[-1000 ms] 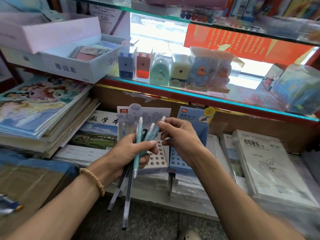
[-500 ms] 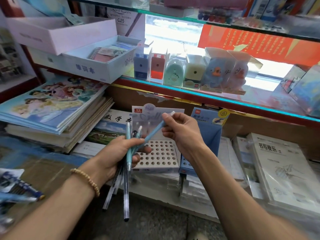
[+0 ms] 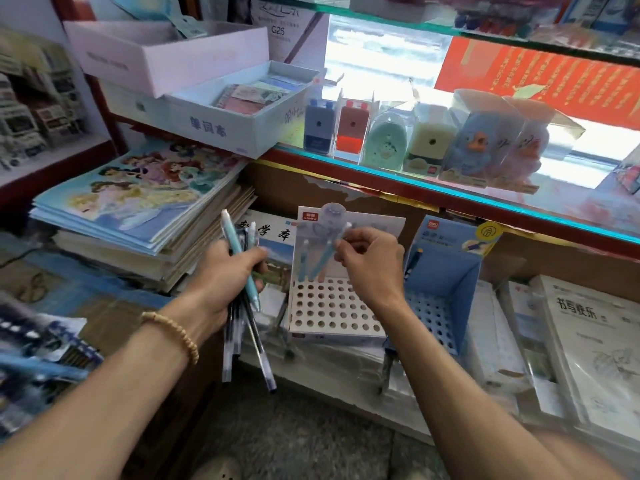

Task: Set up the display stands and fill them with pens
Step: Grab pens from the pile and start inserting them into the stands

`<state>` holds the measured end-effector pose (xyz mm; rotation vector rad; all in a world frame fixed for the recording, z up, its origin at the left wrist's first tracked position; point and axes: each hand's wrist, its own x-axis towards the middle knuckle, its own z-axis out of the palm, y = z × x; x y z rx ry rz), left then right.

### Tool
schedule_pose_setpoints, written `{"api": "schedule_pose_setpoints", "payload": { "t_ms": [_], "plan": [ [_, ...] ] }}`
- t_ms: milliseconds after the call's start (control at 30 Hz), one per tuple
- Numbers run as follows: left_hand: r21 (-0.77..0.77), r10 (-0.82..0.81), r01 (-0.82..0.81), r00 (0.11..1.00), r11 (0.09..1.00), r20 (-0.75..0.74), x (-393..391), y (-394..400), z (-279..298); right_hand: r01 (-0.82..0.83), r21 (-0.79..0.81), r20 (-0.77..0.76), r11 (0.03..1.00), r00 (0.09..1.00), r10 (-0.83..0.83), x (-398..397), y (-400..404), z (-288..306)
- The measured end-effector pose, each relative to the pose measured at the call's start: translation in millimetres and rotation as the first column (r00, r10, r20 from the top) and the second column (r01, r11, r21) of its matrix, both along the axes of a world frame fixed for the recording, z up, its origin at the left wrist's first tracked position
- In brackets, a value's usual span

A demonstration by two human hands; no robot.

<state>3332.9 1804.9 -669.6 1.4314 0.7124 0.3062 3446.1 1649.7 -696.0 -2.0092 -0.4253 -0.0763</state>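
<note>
Two cardboard display stands sit on the lower shelf: a white stand (image 3: 332, 313) with a grid of holes and a tall back card, and a blue stand (image 3: 446, 289) to its right. My left hand (image 3: 225, 275) grips a bundle of pens (image 3: 242, 271), light blue and dark ones, left of the white stand. My right hand (image 3: 372, 261) pinches the top of a light blue pen (image 3: 320, 261) that slants down into the back row of the white stand. Another pen (image 3: 304, 258) stands upright in a hole beside it.
A stack of picture notebooks (image 3: 138, 202) lies to the left. Above runs a glass shelf (image 3: 450, 199) with pencil sharpeners in clear boxes and open white boxes (image 3: 242, 129). White booklets (image 3: 588, 341) lie to the right, loose packets (image 3: 41, 358) at the lower left.
My right hand pulled one light blue pen out of the bundle and carried it right and down to the white stand's back row. My left hand kept the bundle, shifted slightly left.
</note>
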Motion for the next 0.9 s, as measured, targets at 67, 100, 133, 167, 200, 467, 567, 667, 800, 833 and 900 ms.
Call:
{"api": "schedule_pose_setpoints", "payload": {
  "t_ms": [67,100,133,167,200,467,567,667,800,833,900],
  "plan": [
    [0.042,0.032,-0.033,0.999,0.999,0.025,3.9,2.7,0.1,0.030,-0.034,0.043,0.999,0.999,-0.028,4.1,4.9,-7.6],
    [0.052,0.050,-0.052,0.998,0.997,0.035,5.7,4.8,0.0,0.037,-0.046,0.047,0.998,0.998,-0.034,5.8,6.7,-11.0],
    [0.054,0.068,-0.070,0.997,0.996,0.043,7.2,7.1,-0.3,0.039,-0.061,0.046,0.997,0.998,-0.036,7.3,8.5,-14.4],
    [0.051,0.086,-0.088,0.995,0.995,0.050,8.8,9.3,-0.7,0.039,-0.075,0.046,0.996,0.998,-0.036,8.4,10.3,-17.8],
    [0.047,0.103,-0.106,0.993,0.993,0.057,10.1,10.9,-1.0,0.039,-0.084,0.048,0.996,0.998,-0.035,9.5,12.2,-20.6],
    [0.076,0.144,-0.148,0.988,0.986,0.056,15.6,21.5,-4.1,-0.039,-0.209,0.072,0.977,0.996,0.055,14.1,22.4,-24.2],
    [0.062,0.159,-0.163,0.985,0.985,0.062,16.8,22.6,-4.1,-0.105,-0.234,0.004,0.967,0.994,0.109,15.0,29.2,-27.4],
    [0.032,0.163,-0.165,0.984,0.986,0.078,16.8,23.1,-2.8,-0.065,-0.216,0.003,0.974,0.998,0.067,16.0,35.3,-27.1],
    [0.038,0.140,-0.143,0.987,0.989,0.084,15.3,23.4,-1.2,0.000,-0.254,0.035,0.967,0.999,0.009,14.0,42.6,-34.3],
    [0.037,0.139,-0.142,0.987,0.989,0.087,14.9,23.8,-1.3,0.010,-0.272,0.037,0.962,0.999,0.000,12.8,43.9,-37.5],
    [0.037,0.135,-0.138,0.987,0.990,0.087,14.6,24.1,-1.1,0.026,-0.286,0.037,0.958,0.999,-0.015,10.8,46.1,-43.2]
  ]
}}
